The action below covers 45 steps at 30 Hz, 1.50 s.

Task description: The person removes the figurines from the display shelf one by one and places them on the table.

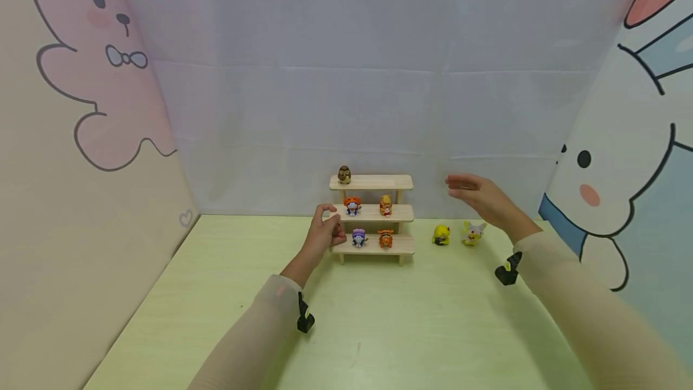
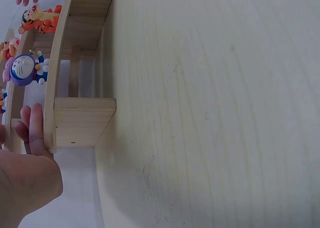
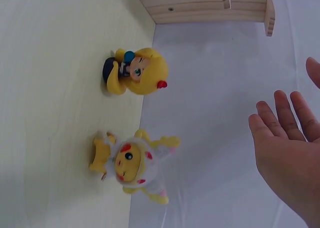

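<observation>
A three-tier wooden display shelf (image 1: pixel 373 245) stands at the back of the table. My left hand (image 1: pixel 323 235) is at its left end, fingers loosely bent beside the lower tiers; in the left wrist view those fingers (image 2: pixel 36 128) lie against the bottom board's end and hold no figurine. Nearest to them is a purple-hooded cat figurine (image 1: pixel 358 238), with an orange tiger figurine (image 1: pixel 385 238) to its right. My right hand (image 1: pixel 484 197) hovers with extended fingers, holding nothing, above a yellow-haired figurine (image 3: pixel 137 71) and a yellow figurine in a white eared hood (image 3: pixel 132 163).
An owl figurine (image 1: pixel 344 174) sits on the top tier's left. The middle tier bears an orange-hooded figurine (image 1: pixel 352 206) and a yellow bear figurine (image 1: pixel 385 205). A white cloth (image 1: pixel 303 107) hangs behind; printed panels flank the pale table (image 1: pixel 357 330).
</observation>
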Motion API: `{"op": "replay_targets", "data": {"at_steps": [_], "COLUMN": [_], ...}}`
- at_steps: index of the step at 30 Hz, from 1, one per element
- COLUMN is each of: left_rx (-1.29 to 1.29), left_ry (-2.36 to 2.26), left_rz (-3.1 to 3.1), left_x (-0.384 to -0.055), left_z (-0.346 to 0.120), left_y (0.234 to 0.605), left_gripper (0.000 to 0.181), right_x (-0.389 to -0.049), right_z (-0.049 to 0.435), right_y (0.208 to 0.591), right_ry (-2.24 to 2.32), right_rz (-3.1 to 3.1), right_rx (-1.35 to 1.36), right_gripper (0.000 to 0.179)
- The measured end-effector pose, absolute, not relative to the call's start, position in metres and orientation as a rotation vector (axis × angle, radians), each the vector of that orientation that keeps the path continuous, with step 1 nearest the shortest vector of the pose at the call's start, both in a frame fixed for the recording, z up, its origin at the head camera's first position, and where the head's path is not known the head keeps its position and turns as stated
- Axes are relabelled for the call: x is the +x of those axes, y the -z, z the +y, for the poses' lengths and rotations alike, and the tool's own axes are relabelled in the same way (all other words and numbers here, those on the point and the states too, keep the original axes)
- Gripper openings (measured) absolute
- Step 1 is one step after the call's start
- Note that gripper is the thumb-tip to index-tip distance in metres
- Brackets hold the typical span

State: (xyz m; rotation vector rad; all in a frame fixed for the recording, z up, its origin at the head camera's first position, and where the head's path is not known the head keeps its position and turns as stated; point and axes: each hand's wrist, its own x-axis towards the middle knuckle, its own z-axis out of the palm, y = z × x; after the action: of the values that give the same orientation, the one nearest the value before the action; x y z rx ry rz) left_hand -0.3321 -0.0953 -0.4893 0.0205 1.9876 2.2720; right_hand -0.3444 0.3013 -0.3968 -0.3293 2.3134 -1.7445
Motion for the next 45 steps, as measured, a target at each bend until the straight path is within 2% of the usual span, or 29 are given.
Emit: {"op": "replay_targets", "data": {"at_steps": [23, 45], "left_rx": [0.023, 0.046], "left_ry": [-2.259, -2.276], "left_rz": [1.991, 1.981], "left_x": [-0.331, -0.334], "left_z": [-0.097, -0.097], "left_y": [0.493, 0.492], "left_gripper": [0.022, 0.020], "right_x": [-0.361, -0.379], "right_z": [0.225, 0.176], "right_y": [0.381, 0.373], "right_ry": [1.870, 1.812], "right_rz": [2.157, 2.194], "right_rx": [-0.479, -0.495], "right_gripper": [0.064, 0.060]}}
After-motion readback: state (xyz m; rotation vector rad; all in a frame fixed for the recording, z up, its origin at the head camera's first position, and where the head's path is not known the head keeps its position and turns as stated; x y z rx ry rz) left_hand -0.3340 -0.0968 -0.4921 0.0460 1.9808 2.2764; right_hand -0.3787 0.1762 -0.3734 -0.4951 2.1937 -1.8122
